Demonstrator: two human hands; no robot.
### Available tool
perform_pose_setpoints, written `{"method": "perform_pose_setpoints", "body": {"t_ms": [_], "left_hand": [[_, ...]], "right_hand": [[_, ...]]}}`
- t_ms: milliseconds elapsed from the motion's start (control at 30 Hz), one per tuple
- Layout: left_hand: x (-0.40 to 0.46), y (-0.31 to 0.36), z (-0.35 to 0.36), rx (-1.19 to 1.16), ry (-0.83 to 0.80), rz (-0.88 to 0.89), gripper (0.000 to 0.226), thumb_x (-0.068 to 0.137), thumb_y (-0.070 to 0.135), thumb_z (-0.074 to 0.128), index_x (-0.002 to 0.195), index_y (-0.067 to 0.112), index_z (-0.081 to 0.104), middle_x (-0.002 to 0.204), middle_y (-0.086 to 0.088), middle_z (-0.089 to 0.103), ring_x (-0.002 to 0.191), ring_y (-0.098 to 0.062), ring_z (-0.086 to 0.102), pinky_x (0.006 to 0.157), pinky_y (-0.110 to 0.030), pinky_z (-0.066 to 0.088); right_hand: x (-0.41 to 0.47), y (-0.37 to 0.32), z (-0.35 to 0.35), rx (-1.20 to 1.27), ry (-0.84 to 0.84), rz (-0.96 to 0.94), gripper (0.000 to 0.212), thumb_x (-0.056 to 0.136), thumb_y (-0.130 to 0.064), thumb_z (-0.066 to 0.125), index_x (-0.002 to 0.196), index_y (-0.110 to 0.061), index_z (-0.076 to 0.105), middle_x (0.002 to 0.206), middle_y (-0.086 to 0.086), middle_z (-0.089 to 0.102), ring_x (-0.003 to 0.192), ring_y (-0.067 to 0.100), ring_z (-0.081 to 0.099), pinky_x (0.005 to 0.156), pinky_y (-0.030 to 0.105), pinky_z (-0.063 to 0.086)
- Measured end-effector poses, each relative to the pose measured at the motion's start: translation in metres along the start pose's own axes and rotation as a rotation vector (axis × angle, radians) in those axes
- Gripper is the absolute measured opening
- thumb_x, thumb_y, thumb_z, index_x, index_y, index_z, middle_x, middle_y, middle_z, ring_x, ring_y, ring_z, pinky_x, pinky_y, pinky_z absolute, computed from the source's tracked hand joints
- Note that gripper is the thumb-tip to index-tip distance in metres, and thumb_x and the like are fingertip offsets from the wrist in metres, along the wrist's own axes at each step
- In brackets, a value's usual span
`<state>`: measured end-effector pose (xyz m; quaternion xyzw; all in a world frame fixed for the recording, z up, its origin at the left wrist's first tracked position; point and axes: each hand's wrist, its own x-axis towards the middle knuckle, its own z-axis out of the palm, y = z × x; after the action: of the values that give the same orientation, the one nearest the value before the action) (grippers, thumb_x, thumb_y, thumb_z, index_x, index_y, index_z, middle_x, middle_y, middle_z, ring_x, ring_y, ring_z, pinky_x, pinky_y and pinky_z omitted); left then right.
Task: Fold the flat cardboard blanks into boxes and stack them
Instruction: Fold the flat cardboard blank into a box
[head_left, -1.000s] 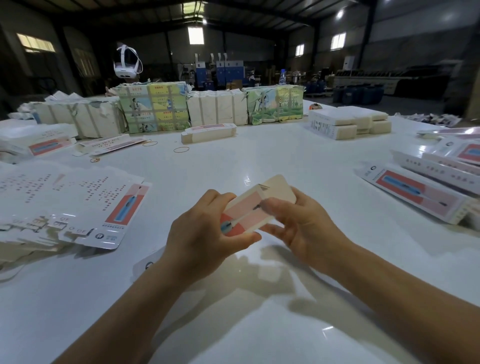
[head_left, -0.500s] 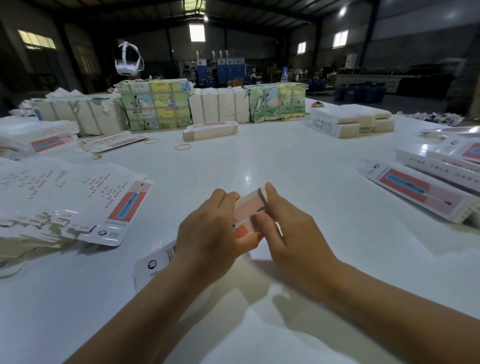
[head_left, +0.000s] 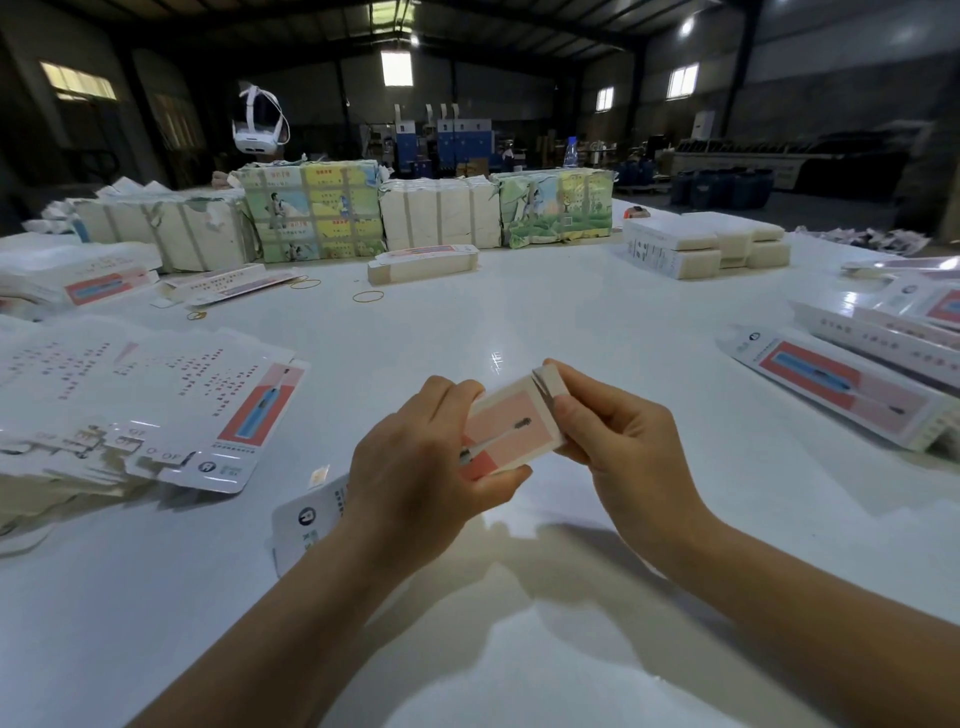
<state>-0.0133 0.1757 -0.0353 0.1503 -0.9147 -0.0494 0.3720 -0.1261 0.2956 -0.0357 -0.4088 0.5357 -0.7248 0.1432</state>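
Note:
Above the white table (head_left: 519, 322) I hold a long cardboard box (head_left: 511, 428), white with a pink panel and a toothbrush picture. My left hand (head_left: 415, 478) grips its middle, and its near end sticks out below my wrist. My right hand (head_left: 618, 441) pinches the far end, where a flap is bent over. A spread pile of flat blanks (head_left: 130, 405) lies at the left. Folded boxes (head_left: 841, 384) lie side by side at the right.
Wrapped bundles (head_left: 311, 208) line the far edge, with white stacks (head_left: 706, 249) at the back right. One folded box (head_left: 421, 262) and rubber bands (head_left: 368, 296) lie mid-table. More blanks (head_left: 78, 280) sit at the far left.
The box has tilted so its pink face now shows. My right hand has shifted from covering the end to pinching the bent flap at the far tip.

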Motion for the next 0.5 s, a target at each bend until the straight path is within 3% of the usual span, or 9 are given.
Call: {"method": "perform_pose_setpoints", "body": {"t_ms": [100,300,400,500], "left_hand": [[-0.0004,-0.0002,0.0001,0.003,0.014,0.012,0.063,0.063,0.051,0.067,0.108,0.006,0.063,0.092,-0.009,0.064,0.066,-0.029,0.062,0.053,-0.041,0.056],[-0.0009,-0.0002,0.0014,0.042,0.006,0.024,0.065,0.061,0.046,0.079,0.108,0.004,0.062,0.09,-0.012,0.064,0.063,-0.031,0.061,0.051,-0.041,0.056],[-0.0007,0.0003,0.0026,0.067,0.009,0.032,0.066,0.057,0.041,0.087,0.105,0.002,0.062,0.087,-0.013,0.064,0.061,-0.031,0.061,0.049,-0.039,0.055],[-0.0006,0.0019,0.0037,0.088,0.031,0.043,0.067,0.054,0.04,0.088,0.102,0.0,0.063,0.084,-0.014,0.064,0.059,-0.031,0.06,0.046,-0.039,0.055]], "right_hand": [[-0.002,-0.0009,0.0025,-0.065,-0.003,-0.026,0.036,0.096,-0.013,0.052,0.092,-0.043,0.073,0.099,-0.011,0.074,0.095,0.01,0.069,0.085,0.026,0.055],[-0.0017,0.0003,0.0015,-0.173,0.014,-0.013,0.034,0.097,-0.011,0.05,0.105,-0.039,0.066,0.108,-0.019,0.069,0.104,0.004,0.064,0.094,0.034,0.052],[-0.0014,0.0006,0.0018,-0.214,0.005,-0.01,0.034,0.097,-0.009,0.05,0.107,-0.037,0.067,0.109,-0.022,0.068,0.104,-0.001,0.063,0.094,0.026,0.051],[-0.0042,0.0003,0.0026,-0.318,-0.003,-0.054,0.042,0.097,-0.005,0.047,0.105,-0.041,0.066,0.096,-0.028,0.069,0.09,-0.006,0.063,0.077,0.008,0.047]]}}
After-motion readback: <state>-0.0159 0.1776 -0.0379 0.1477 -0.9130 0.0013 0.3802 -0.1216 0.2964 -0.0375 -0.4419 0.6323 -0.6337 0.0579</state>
